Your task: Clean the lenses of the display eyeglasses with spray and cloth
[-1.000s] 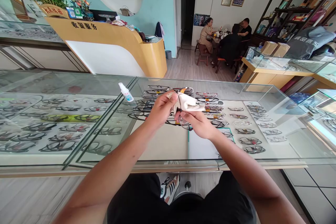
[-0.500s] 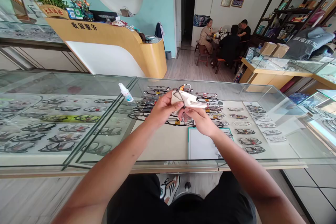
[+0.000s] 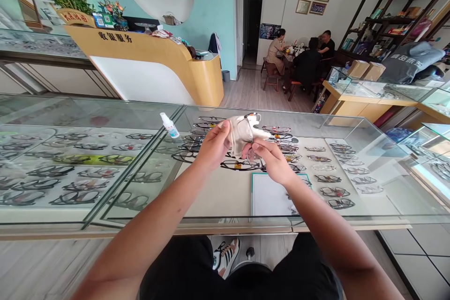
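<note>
Cream cloth [image 3: 238,143], eyeglasses [image 3: 251,131], two hands [image 3: 213,147] pinching

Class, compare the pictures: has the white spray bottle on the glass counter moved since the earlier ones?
No. The spray bottle overlaps the counter's glass seam at the same spot; any slight shift is the camera's.

Both bare arms extend forward from the lower corners, the left forearm [image 3: 168,201] and the right forearm [image 3: 311,208] slanting inward until the hands come near each other ahead of the body. The left hand [image 3: 212,148] is closed in a pinch, thumb uppermost (its other fingers are mostly hidden). The right hand [image 3: 273,161] points leftward, thumb and fingers bent together.
</note>
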`<move>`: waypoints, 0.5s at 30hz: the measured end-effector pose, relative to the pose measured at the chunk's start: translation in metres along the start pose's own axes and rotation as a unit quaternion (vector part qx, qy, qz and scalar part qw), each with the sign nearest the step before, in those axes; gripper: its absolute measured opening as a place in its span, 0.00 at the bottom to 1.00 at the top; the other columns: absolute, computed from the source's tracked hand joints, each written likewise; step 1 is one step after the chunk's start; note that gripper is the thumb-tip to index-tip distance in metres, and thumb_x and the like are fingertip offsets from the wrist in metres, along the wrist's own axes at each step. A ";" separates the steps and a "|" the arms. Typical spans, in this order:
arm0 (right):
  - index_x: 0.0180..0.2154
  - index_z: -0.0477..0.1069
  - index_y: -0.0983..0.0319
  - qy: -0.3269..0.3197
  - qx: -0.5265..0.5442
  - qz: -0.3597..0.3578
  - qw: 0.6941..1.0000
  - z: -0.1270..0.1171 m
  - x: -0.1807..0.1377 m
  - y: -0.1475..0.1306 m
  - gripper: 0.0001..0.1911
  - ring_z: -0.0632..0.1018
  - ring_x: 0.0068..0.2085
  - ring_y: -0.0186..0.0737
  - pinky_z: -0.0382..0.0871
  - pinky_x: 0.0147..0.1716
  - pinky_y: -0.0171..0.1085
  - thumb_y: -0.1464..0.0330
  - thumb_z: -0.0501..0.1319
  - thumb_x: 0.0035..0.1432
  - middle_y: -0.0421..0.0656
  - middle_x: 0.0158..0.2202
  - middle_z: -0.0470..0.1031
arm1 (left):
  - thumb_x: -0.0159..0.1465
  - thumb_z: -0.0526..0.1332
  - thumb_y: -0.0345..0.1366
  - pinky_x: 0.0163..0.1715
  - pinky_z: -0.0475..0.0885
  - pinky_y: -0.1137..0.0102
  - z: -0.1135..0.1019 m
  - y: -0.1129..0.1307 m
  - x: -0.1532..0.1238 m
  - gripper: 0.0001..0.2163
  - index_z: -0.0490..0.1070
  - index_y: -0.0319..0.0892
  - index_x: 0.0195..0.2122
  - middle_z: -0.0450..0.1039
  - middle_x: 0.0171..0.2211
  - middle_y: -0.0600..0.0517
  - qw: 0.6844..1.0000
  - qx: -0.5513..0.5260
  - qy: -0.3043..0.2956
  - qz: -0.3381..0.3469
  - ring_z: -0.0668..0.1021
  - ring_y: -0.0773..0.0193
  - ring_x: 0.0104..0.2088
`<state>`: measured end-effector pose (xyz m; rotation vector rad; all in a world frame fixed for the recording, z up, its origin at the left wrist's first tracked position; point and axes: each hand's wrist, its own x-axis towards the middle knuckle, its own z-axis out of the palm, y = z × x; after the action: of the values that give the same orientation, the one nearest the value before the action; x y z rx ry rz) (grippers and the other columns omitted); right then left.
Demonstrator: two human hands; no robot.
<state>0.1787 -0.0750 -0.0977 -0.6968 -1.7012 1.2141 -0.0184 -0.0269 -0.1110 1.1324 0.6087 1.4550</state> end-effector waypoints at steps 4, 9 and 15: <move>0.38 0.79 0.59 0.011 -0.010 -0.006 1.000 -0.006 -0.001 -0.005 0.27 0.73 0.38 0.43 0.71 0.47 0.43 0.46 0.56 0.77 0.46 0.40 0.82 | 0.63 0.75 0.62 0.36 0.78 0.67 -0.002 0.002 -0.001 0.26 0.79 0.41 0.37 0.80 0.32 0.50 1.000 0.020 -0.011 0.000 0.83 0.59 0.36; 0.38 0.79 0.59 -0.015 -0.012 -0.011 1.000 -0.004 0.003 0.000 0.28 0.74 0.38 0.43 0.73 0.47 0.43 0.43 0.57 0.76 0.46 0.40 0.81 | 0.66 0.72 0.64 0.32 0.75 0.68 0.003 -0.003 -0.014 0.27 0.74 0.42 0.34 0.74 0.27 0.53 0.996 0.042 -0.070 -0.030 0.77 0.64 0.29; 0.38 0.79 0.60 -0.047 0.015 0.017 0.999 0.002 0.003 0.011 0.27 0.76 0.38 0.42 0.74 0.46 0.42 0.46 0.57 0.77 0.44 0.36 0.79 | 0.69 0.73 0.57 0.25 0.72 0.71 0.010 -0.004 -0.022 0.21 0.70 0.45 0.37 0.66 0.20 0.59 0.991 0.063 -0.113 -0.043 0.71 0.67 0.21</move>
<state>0.1746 -0.0694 -0.1070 -0.6609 -1.7497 1.3115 -0.0096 -0.0490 -0.1174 1.3326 0.5879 1.2079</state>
